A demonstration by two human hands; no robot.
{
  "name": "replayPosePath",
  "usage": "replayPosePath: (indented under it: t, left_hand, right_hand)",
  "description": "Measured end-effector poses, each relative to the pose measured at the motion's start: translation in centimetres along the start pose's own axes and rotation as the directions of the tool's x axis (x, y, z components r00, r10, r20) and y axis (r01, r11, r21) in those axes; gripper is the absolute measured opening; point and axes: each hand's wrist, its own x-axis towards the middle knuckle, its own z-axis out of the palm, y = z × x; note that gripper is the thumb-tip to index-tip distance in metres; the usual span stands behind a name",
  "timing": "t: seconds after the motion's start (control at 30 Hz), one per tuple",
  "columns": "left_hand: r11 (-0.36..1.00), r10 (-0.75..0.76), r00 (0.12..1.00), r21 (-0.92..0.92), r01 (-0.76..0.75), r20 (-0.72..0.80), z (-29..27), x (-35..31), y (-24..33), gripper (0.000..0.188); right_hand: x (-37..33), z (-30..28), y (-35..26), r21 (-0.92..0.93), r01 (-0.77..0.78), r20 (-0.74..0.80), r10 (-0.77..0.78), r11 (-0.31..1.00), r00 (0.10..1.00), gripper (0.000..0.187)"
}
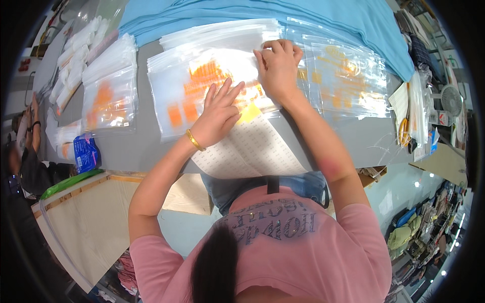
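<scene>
1. A grey table (126,146) carries everything; folded blue cloth (283,15) covers its far edge.
2. The middle stack of clear zip bags (202,65) with orange print lies under both hands, between a similar stack at left (108,96) and another at right (348,81).
3. A white sheet of small labels (257,151) in rows hangs over the near table edge, its far end tucked under the hands beside a yellow patch.
4. A blue packet (86,154) lies near the left edge, white rolled bags (76,60) beyond it.
5. The left hand (220,113), gold bangle at the wrist, lies flat with fingers spread on the middle stack.
6. The right hand (278,65) presses bent fingertips together at the top bag's far edge; what it pinches is hidden.
7. The print is too blurred to make out.
</scene>
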Motion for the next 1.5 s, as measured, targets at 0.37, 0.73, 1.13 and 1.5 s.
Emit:
replayPosePath:
  t: [0.37, 0.73, 1.13, 1.5]
  left_hand:
    - [0.988, -0.029, 0.999, -0.149, 0.035, 0.041, -1.6, -0.6, 1.3, 0.019]
    - [0.914, -0.104, 0.984, -0.377, 0.151, 0.143, -2.2, -0.4, 0.5, 0.023]
    - [0.513, -0.260, 0.887, -0.724, 0.461, 0.381, -8.1, -0.5, 4.9, 0.022]
    - [0.341, -0.299, 0.849, -0.782, 0.522, 0.436, -6.2, 2.7, 6.6, 0.021]
  right_hand:
    - [0.1, -0.9, -1.3, -0.043, 0.211, -0.396, -0.210, 0.977, 0.894, 0.041]
    - [0.0, -1.3, -1.5, 0.363, 0.370, -0.472, -0.174, 0.855, 0.864, 0.017]
    - [1.9, -12.3, 14.8, 0.667, -0.141, -0.148, 0.316, 0.731, 0.937, 0.028]
    - [-6.4, -17.9, 1.4, 0.403, 0.286, 0.093, -0.350, 0.869, 0.932, 0.020]
